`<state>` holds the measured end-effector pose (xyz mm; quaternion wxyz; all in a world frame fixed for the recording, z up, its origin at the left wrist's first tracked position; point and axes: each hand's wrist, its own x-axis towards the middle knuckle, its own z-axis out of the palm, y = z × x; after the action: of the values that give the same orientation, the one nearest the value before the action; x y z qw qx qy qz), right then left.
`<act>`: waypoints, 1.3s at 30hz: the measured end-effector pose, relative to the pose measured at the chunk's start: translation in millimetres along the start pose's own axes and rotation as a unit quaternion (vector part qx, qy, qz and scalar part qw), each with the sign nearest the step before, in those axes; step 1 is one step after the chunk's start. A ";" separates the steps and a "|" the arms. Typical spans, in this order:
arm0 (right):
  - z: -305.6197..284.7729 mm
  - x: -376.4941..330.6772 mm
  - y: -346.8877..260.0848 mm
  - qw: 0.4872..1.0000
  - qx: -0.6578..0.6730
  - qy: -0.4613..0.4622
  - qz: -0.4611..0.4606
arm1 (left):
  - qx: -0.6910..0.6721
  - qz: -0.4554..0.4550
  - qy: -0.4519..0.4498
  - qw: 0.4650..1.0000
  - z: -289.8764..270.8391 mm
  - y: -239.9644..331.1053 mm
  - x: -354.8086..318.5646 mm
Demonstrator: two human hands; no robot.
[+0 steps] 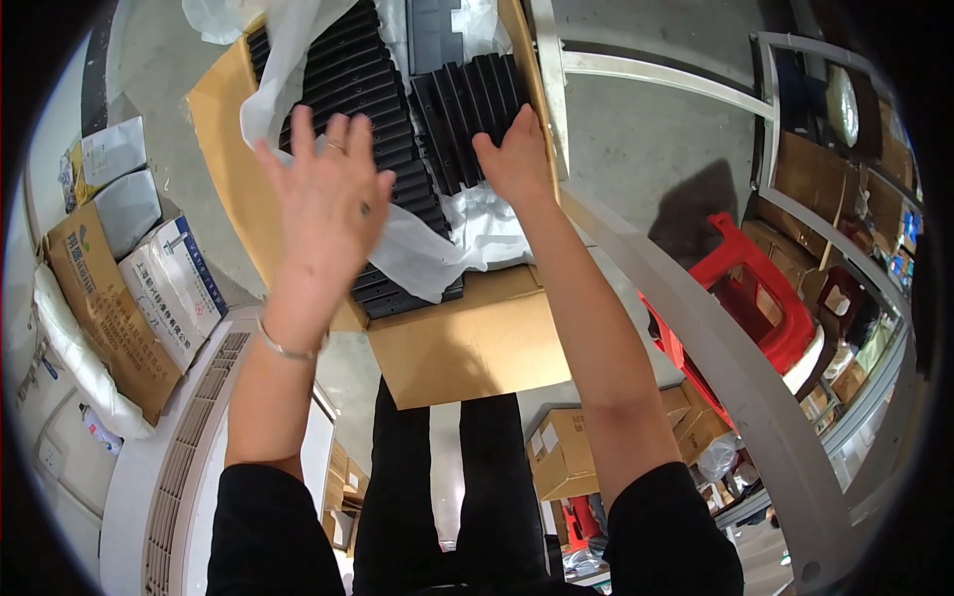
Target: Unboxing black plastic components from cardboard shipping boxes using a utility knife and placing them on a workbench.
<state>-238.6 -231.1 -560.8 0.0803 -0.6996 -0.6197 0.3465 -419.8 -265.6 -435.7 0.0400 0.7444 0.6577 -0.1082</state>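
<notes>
An open cardboard box (467, 348) in front of me holds rows of long black strips (343, 60) stacked side by side, with small holes along some of them. My left hand (333, 189) is over the left row, fingers spread, holding nothing; it hides part of the strips. White wrapping sheet (412, 253) lies loosely over the row beside that hand. At the box's right wall, my right hand (519, 154) grips the edge of a shorter group of black strips (467, 114), thumb on top. The fingers' far side is hidden.
A grey metal frame (715, 348) runs along the right, with a red plastic stool (765, 288) beyond it. Cardboard boxes (109, 298) stand at the left near a vented white unit (199, 447). Another carton (561, 452) sits below, beside my legs.
</notes>
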 end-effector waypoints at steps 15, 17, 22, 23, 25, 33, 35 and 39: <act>-5.6 14.8 -11.3 0.996 -0.066 -0.054 -0.040 | -0.637 -0.427 -0.128 0.629 129.4 102.5 48.0; -11.3 28.9 -15.1 0.992 -0.087 -0.059 -0.066 | -0.631 -0.423 -0.107 0.641 125.6 101.5 47.1; -4.9 71.4 -21.0 0.988 -0.079 -0.121 0.046 | -0.620 -0.402 -0.086 0.668 129.0 107.5 38.9; -8.2 76.1 -26.6 0.980 -0.077 -0.150 0.106 | -0.622 -0.402 -0.087 0.666 131.7 109.2 38.0; -6.4 80.2 -24.3 0.975 -0.043 -0.160 0.146 | -0.587 -0.396 -0.007 0.706 135.3 112.7 35.6; -3.0 38.8 1.3 0.944 0.251 -0.192 0.099 | -0.587 -0.420 -0.004 0.692 138.4 113.1 40.2; 4.1 46.2 29.5 0.950 0.278 -0.137 -0.026 | -0.587 -0.433 0.004 0.684 137.5 112.7 46.2; 20.5 50.3 42.8 0.973 0.184 -0.093 -0.108 | -0.567 -0.431 0.026 0.702 146.4 113.5 43.5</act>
<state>-216.2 -200.6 -618.7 0.1866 -0.5668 -0.6219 0.5071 -318.7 -267.9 -596.9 0.3861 0.2189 0.8447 0.2993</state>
